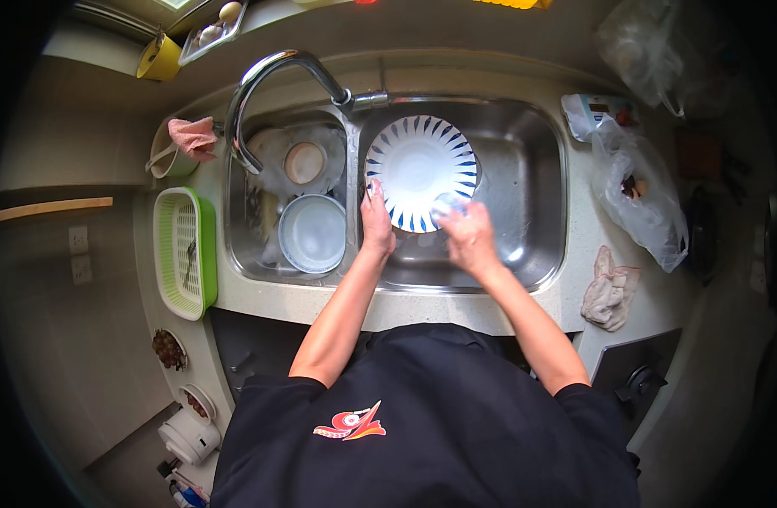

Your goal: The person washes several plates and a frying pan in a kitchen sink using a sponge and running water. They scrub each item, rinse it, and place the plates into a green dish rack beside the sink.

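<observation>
Over the right basin of a steel double sink (521, 190), my left hand (377, 222) grips the left rim of a white plate (420, 165) with blue petal marks around its border. My right hand (469, 238), a little blurred, holds a translucent bluish scrubber (448, 206) against the plate's lower right edge. The scrubber's exact kind is hard to make out. In the left basin sit a pale round bowl (312, 233) and a smaller round dish (304, 162) amid cloudy, soapy water.
A chrome faucet (280, 60) arches over the left basin. Left of the sink stand a green-and-white draining basket (186, 254) and a pink cloth (194, 138) draped on a container. On the right counter lie a clear plastic bag (642, 197) and a crumpled pale cloth (609, 291).
</observation>
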A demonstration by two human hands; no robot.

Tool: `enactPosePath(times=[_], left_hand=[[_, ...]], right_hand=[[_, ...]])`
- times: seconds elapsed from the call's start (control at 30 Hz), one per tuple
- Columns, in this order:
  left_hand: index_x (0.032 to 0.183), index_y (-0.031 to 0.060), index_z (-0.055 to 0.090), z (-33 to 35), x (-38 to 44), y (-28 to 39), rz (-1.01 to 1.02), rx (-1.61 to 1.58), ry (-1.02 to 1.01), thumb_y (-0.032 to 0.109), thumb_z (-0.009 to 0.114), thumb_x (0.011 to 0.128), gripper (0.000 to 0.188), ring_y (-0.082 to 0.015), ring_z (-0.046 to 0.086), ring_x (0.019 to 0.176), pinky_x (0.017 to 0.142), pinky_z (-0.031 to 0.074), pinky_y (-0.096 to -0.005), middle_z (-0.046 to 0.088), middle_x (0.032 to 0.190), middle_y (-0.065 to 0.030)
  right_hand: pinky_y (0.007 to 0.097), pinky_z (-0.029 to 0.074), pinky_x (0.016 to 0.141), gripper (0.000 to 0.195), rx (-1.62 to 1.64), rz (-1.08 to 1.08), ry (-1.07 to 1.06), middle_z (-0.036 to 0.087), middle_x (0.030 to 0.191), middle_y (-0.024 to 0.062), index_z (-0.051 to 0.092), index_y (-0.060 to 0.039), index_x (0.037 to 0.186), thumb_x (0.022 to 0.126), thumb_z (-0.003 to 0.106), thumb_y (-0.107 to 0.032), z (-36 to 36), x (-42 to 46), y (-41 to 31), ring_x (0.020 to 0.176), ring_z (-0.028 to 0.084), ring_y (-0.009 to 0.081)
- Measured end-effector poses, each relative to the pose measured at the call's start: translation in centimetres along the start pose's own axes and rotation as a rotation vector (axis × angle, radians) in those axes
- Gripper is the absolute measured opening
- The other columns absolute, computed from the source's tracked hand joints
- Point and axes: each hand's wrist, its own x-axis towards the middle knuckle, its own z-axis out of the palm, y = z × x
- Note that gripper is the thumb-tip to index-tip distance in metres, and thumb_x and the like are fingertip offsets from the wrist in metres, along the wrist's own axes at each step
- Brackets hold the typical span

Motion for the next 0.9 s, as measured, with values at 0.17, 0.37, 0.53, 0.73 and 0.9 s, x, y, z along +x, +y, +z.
enactPosePath(times=[0.17,0.37,0.53,0.73,0.9], left_hand=[[0.124,-0.0032,0.048,-0.4,-0.2,0.2,-0.065,-0.045,-0.027,0.03,0.041,0.1,0.042,-0.0163,0.052,0.107,0.093,0.041,-0.0301,0.056,0.118,-0.0098],[0.123,-0.0036,0.048,-0.2,-0.6,0.6,0.014,0.028,0.037,0.031,0.042,0.099,0.042,-0.0161,0.052,0.106,0.092,0.041,-0.0297,0.056,0.117,-0.0104],[0.121,-0.0024,0.048,-0.1,-0.8,0.2,-0.057,0.0,0.006,0.031,0.041,0.1,0.04,-0.0166,0.055,0.102,0.087,0.045,-0.0296,0.057,0.115,-0.0103],[0.12,-0.0025,0.051,-0.5,-0.9,0.9,-0.092,0.041,-0.048,0.03,0.04,0.1,0.04,-0.0156,0.055,0.1,0.087,0.045,-0.0295,0.058,0.113,-0.0099],[0.119,-0.0038,0.051,0.1,-0.7,0.1,-0.077,0.118,0.027,0.029,0.04,0.1,0.04,-0.0163,0.056,0.1,0.087,0.045,-0.0298,0.059,0.111,-0.0113]], right_hand=[[0.0458,0.038,0.096,0.033,0.084,-0.102,-0.001,0.065,0.103,0.0072,0.067,-0.0087,0.094,0.062,0.061,0.001,0.0,0.1,-1.3,0.11,0.054,0.0315],[0.0445,0.04,0.092,0.03,-0.082,-0.002,0.019,0.065,0.103,0.0101,0.068,-0.0065,0.093,0.065,0.057,0.001,-0.5,0.5,0.2,0.109,0.053,0.0314],[0.0449,0.037,0.098,0.043,0.28,-0.023,-0.027,0.066,0.106,0.0088,0.067,-0.0121,0.1,0.06,0.059,0.003,1.6,0.3,-2.6,0.113,0.053,0.033],[0.0444,0.035,0.1,0.04,-0.173,-0.045,0.083,0.063,0.11,0.0128,0.066,-0.0061,0.103,0.065,0.056,0.003,-0.3,2.3,2.4,0.119,0.048,0.0328],[0.0456,0.04,0.093,0.043,0.291,0.025,0.032,0.06,0.109,0.0144,0.059,-0.0095,0.109,0.066,0.067,-0.012,1.9,0.6,-3.3,0.106,0.051,0.0345]])
